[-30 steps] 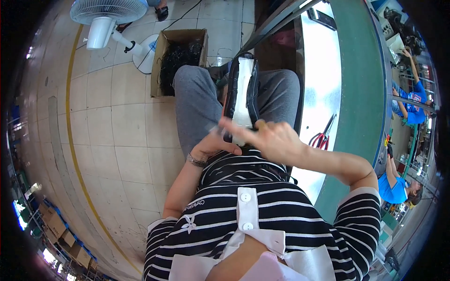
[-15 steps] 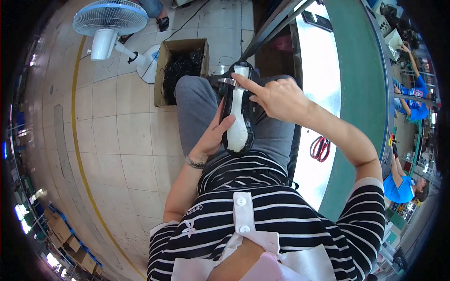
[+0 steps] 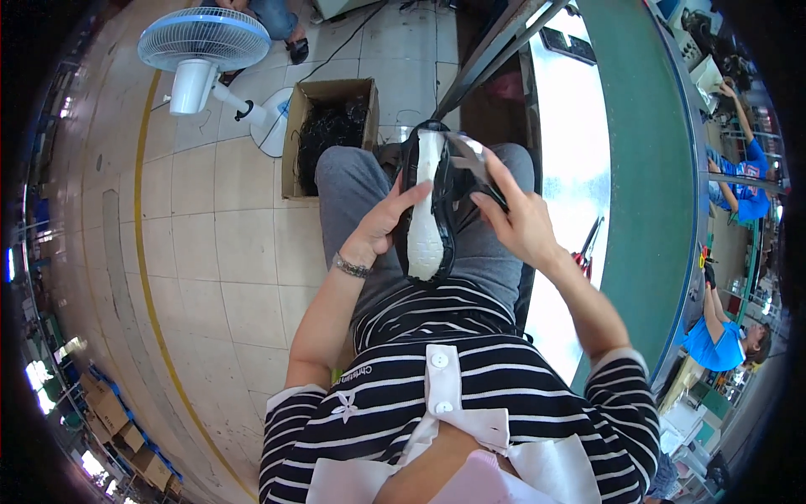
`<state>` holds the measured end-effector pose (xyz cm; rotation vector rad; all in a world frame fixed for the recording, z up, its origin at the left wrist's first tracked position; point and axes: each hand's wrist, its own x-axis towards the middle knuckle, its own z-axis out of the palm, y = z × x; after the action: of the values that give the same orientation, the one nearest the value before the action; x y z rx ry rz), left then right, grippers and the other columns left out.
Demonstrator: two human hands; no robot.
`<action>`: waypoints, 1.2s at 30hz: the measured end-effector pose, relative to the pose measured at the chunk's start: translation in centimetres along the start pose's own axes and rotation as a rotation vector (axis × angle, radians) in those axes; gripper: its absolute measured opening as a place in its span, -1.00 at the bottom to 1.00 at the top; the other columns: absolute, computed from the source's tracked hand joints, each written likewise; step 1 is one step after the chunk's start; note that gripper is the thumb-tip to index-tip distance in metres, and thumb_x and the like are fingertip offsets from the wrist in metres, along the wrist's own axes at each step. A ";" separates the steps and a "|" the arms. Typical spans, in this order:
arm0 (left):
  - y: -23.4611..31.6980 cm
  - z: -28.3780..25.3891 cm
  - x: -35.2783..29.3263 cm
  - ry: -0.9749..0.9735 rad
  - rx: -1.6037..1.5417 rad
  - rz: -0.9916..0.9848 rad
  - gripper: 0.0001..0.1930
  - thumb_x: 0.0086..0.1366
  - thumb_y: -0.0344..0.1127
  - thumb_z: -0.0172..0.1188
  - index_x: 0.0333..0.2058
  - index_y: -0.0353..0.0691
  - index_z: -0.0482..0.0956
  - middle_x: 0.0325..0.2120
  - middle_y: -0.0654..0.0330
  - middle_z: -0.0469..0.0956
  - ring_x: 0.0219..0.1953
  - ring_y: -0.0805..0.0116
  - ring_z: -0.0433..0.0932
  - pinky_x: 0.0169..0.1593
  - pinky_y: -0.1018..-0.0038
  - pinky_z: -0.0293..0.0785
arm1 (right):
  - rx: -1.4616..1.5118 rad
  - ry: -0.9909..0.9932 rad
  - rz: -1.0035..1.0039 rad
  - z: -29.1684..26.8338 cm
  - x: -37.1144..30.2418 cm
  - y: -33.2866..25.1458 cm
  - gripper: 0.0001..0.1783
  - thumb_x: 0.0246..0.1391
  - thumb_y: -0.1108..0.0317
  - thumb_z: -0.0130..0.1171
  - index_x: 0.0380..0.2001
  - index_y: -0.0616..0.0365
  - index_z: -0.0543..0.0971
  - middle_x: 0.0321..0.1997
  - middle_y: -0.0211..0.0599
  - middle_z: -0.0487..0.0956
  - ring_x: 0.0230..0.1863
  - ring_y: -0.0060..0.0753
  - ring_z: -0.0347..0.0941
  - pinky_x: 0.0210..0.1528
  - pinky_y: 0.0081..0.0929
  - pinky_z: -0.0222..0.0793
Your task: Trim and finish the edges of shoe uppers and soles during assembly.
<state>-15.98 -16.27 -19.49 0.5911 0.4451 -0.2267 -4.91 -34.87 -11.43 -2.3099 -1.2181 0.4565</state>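
Note:
A shoe [image 3: 428, 223], black round the edge with a white sole face turned up, lies lengthwise above my lap. My left hand [image 3: 384, 220] grips it from the left, with the thumb laid across the white part. In my right hand [image 3: 522, 220] is a metal-bladed tool [image 3: 470, 154], its exact kind unclear. The fingers are closed round it, and its shiny end reaches the right edge of the shoe's upper end. Dark material beside the shoe is partly hidden by the right fingers.
A cardboard box [image 3: 369, 139] with black scraps [image 3: 332, 134] stands ahead, beside a white-and-blue fan [image 3: 204, 40]. At my right are a shiny metal worktop [image 3: 573, 160], a phone [image 3: 569, 44], a red-handled tool [image 3: 588, 252] and a green surface [image 3: 642, 168]. Co-workers sit far right.
My right hand has drawn back from the shoe's upper end to the right, taking the metal-bladed tool along. The left thumb has moved up the sole.

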 end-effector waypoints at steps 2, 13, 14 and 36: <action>-0.3 -0.3 0.7 0.004 0.201 -0.017 -0.22 0.11 -0.21 0.33 0.25 -0.10 0.09 0.00 0.25 0.36 0.01 0.43 0.36 0.08 0.47 0.31 | 0.229 0.111 0.272 0.5 -2.0 1.2 -0.30 0.20 0.28 0.04 0.34 -0.03 0.00 -0.62 -0.27 0.51 -0.62 -0.38 0.50 -0.54 -0.46 0.39; -0.2 1.6 -0.6 -0.290 0.606 0.465 0.34 -0.21 -0.48 0.49 0.34 -0.01 -0.45 0.28 0.12 0.00 0.29 0.29 0.07 0.30 0.37 0.02 | 0.005 0.325 0.910 2.1 -11.1 10.6 -0.37 0.23 0.01 -0.05 0.30 -0.06 0.15 -0.55 -0.23 0.58 -0.54 -0.30 0.55 -0.48 -0.35 0.40; -0.4 1.6 -0.4 -0.355 0.599 0.540 0.36 -0.21 -0.48 0.50 0.34 0.03 -0.47 0.29 0.12 -0.01 0.29 0.30 0.07 0.30 0.37 0.03 | -0.040 0.336 0.902 2.4 -11.4 11.4 -0.38 0.22 -0.01 -0.06 0.29 -0.08 0.16 -0.56 -0.22 0.58 -0.54 -0.26 0.56 -0.47 -0.32 0.40; -2.0 3.1 -1.6 -0.080 -0.055 0.196 -0.59 0.12 -0.51 0.24 -0.02 -0.20 0.44 -0.14 0.24 0.51 -0.02 0.39 0.43 0.12 0.35 0.30 | 0.849 0.050 0.244 2.1 -7.9 4.7 -0.27 0.13 -0.13 0.00 0.24 0.10 0.26 0.16 -0.11 0.39 0.19 -0.20 0.28 0.19 -0.29 0.17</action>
<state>-16.97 -19.58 -17.41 0.5658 0.3123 -0.0504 -7.08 -43.25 -15.26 -1.7002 -0.5394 0.8081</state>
